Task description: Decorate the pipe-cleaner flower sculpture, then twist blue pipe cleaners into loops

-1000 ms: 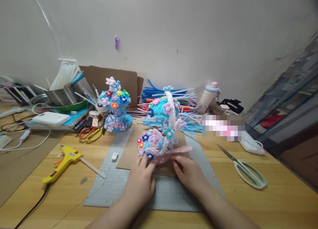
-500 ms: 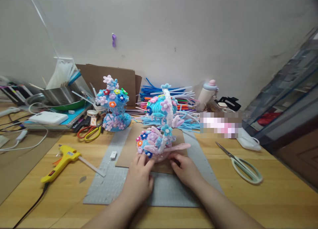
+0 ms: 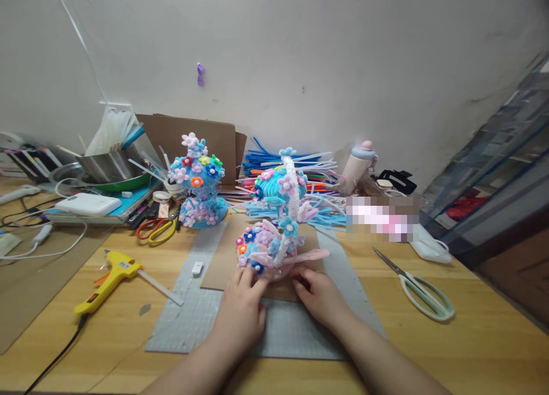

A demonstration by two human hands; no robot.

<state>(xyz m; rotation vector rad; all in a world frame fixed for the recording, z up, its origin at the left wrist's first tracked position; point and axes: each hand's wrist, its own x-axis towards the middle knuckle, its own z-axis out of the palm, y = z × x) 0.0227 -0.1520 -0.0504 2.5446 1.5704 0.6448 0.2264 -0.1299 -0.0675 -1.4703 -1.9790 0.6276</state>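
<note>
Flower ornament (image 3: pixel 261 246) is set upright on a piece of cardboard (image 3: pixel 218 272), which lies on a grey cutting mat (image 3: pixel 171 335) in the middle of the table (image 3: pixel 369 372). Its front edge is met from both sides. By the left hand (image 3: pixel 242 300) the near left rim is touched, with the fingers close together and bent over the edge beside the dark blue flower (image 3: pixel 257 267). By the right hand (image 3: pixel 321 295) the near right side is reached, with the fingers curled; whether anything is pinched there cannot be told, as the fingertips are partly hidden.

The step in hand is judged to be steadying or placing the piece. For this, pressure is best applied low, at the pink base (image 3: pixel 281 272), and equally from both sides, so that the fluffy flowers are not flattened. The white curved stem (image 3: pixel 293 198) rises tall above the base and may make the piece top-heavy, so tilting is best avoided. Care is also called for near the long pink strip (image 3: pixel 311 256), which juts out above the right fingers and could easily be bent.
</note>
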